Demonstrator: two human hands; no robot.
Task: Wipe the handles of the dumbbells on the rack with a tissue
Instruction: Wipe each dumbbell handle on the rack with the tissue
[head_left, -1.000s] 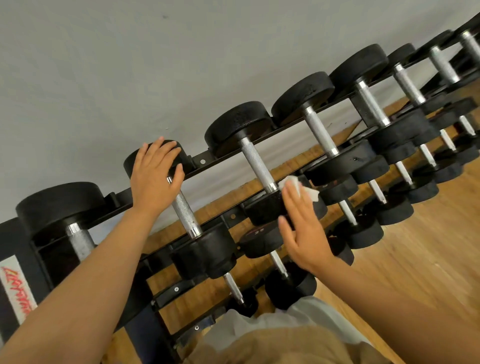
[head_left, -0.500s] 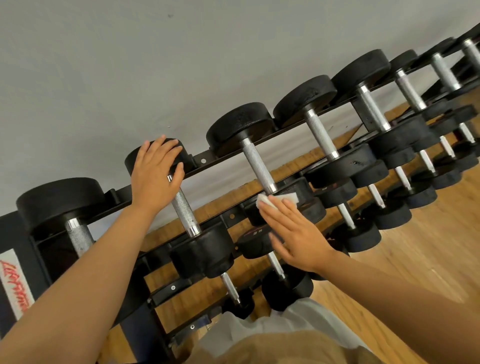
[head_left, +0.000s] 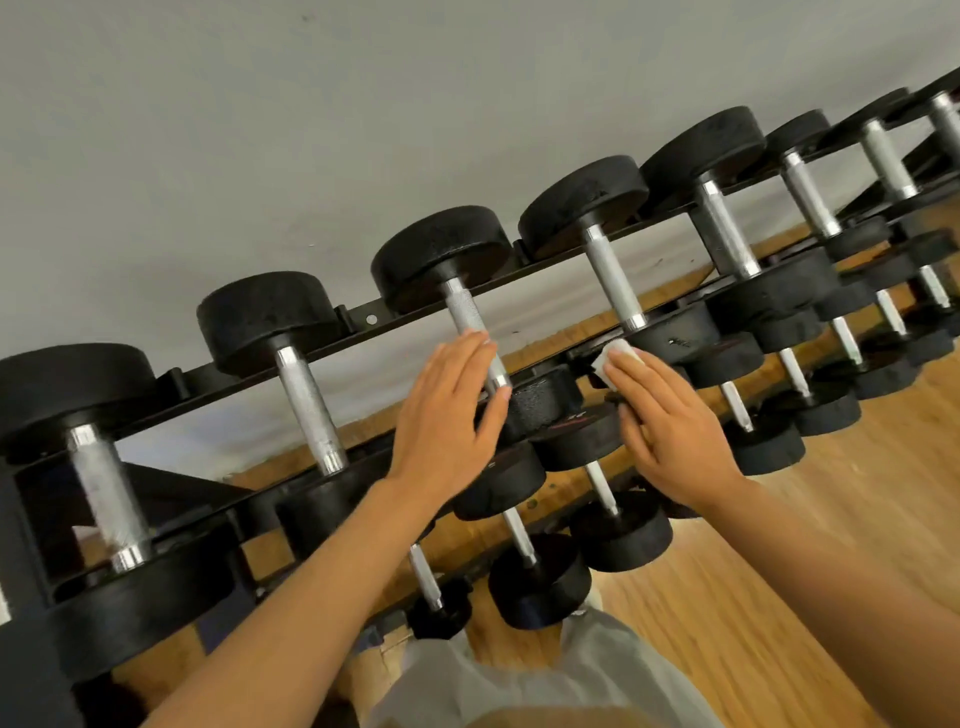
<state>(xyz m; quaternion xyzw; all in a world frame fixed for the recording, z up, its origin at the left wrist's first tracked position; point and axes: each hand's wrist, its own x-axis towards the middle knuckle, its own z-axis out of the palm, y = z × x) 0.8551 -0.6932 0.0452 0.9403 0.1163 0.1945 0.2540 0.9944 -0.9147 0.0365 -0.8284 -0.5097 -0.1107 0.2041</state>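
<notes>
A black rack (head_left: 363, 318) carries a row of black dumbbells with knurled silver handles, slanting up to the right. My left hand (head_left: 441, 431) lies with straight fingers over the lower end of the third dumbbell's handle (head_left: 462, 306), its thumb by the front head. A folded white tissue (head_left: 604, 364) is pressed by the flat fingers of my right hand (head_left: 675, 436) against the rack's front rail, beside the front head (head_left: 680, 332) of the fourth dumbbell. That dumbbell's handle (head_left: 613, 280) is bare above the tissue.
Lower tiers hold smaller dumbbells (head_left: 618, 535) just below my hands. A grey wall (head_left: 311, 130) stands behind the rack. Wooden floor (head_left: 805, 571) spreads to the right. My clothes (head_left: 519, 686) show at the bottom edge.
My left hand left the rear head of the second dumbbell and moved right onto the third dumbbell's handle. My right hand slid the tissue to the right, towards the fourth dumbbell.
</notes>
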